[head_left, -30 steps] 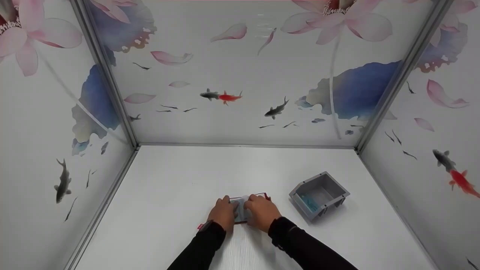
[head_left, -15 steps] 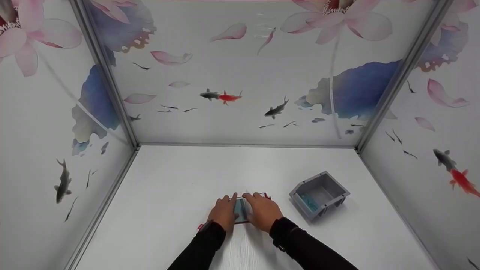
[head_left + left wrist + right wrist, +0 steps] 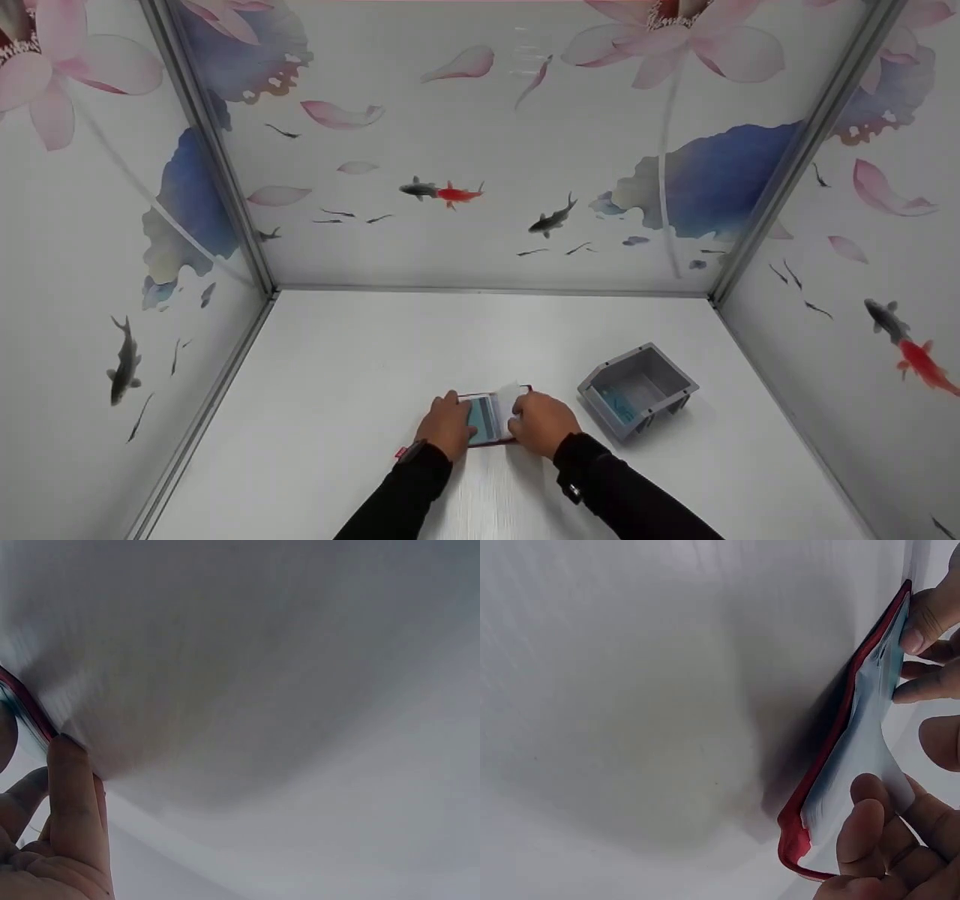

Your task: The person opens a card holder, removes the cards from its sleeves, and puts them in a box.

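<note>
A small red card holder (image 3: 489, 444) with clear plastic sleeves lies spread on the white table in front of me. Something teal, like a card, shows in its left sleeve. My left hand (image 3: 446, 427) grips its left side, thumb over the teal part and fingers at the outer edge. My right hand (image 3: 545, 424) is at the right half. In the right wrist view, the fingers of that hand curl at a lifted translucent sleeve (image 3: 870, 746), beside the bent red cover (image 3: 799, 836). The left wrist view catches only a corner of the red cover (image 3: 26, 701) at the left fingertips.
A grey plastic bin (image 3: 652, 379) stands to the right of my right hand, with a teal piece (image 3: 619, 405) near its front. Printed panels in metal framing (image 3: 491, 289) wall the white table (image 3: 337, 360) at the back and sides.
My right hand has moved right, turning a clear sleeve over from the middle to the right half. More of the sleeves shows now. The left hand keeps its place.
</note>
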### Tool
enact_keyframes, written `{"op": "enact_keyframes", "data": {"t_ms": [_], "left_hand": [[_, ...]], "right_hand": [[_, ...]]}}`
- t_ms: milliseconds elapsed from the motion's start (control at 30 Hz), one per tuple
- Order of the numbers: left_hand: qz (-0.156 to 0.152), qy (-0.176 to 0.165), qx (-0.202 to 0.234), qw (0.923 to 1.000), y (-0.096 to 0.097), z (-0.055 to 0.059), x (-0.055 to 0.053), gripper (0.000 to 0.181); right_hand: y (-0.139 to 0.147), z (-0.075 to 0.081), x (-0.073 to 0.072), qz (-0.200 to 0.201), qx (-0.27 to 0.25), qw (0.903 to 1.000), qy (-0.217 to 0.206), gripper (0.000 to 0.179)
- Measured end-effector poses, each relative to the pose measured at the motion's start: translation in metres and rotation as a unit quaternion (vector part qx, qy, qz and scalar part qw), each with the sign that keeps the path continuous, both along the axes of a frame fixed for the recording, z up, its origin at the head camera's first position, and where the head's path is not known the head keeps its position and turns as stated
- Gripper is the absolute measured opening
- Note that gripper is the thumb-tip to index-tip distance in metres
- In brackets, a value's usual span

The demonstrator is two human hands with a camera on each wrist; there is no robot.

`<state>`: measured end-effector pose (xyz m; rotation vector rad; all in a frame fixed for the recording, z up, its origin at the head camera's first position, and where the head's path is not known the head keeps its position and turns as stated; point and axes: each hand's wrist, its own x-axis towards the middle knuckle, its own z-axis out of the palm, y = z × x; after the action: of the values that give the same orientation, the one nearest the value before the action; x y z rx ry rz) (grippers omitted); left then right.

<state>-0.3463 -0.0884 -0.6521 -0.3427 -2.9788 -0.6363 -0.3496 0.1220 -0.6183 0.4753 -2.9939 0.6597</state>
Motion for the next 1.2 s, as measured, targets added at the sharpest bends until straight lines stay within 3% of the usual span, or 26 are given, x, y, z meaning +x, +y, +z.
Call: {"op": "enact_keyframes", "data": {"t_ms": [167, 467, 600, 700, 900, 1200], "left_hand": [[0.0, 0.009, 0.0, 1.0, 0.0, 0.002, 0.003, 0.033], [0.004, 0.024, -0.001, 0.9997, 0.002, -0.006, -0.002, 0.035], [-0.001, 0.024, 0.002, 0.9997, 0.001, -0.005, 0.0, 0.034], [-0.003, 0.021, 0.001, 0.9998, 0.0, -0.002, 0.002, 0.033], [-0.011, 0.011, 0.004, 0.9999, -0.003, 0.005, 0.003, 0.033], [-0.017, -0.003, -0.007, 0.9998, -0.004, 0.007, 0.002, 0.041]], "right_hand": [[0.002, -0.002, -0.001, -0.002, 0.002, 0.9999, -0.014, 0.016], [0.002, -0.002, -0.001, -0.003, 0.035, 0.9993, -0.015, 0.011], [0.0, 0.0, -0.002, 0.005, 0.034, 0.999, -0.028, 0.007], [-0.002, 0.003, -0.002, 0.024, 0.022, 0.9985, -0.044, 0.003], [-0.008, 0.008, -0.001, 0.074, -0.009, 0.9958, -0.053, 0.01], [-0.013, 0.011, -0.006, 0.08, -0.111, 0.9837, -0.117, 0.021]]}}
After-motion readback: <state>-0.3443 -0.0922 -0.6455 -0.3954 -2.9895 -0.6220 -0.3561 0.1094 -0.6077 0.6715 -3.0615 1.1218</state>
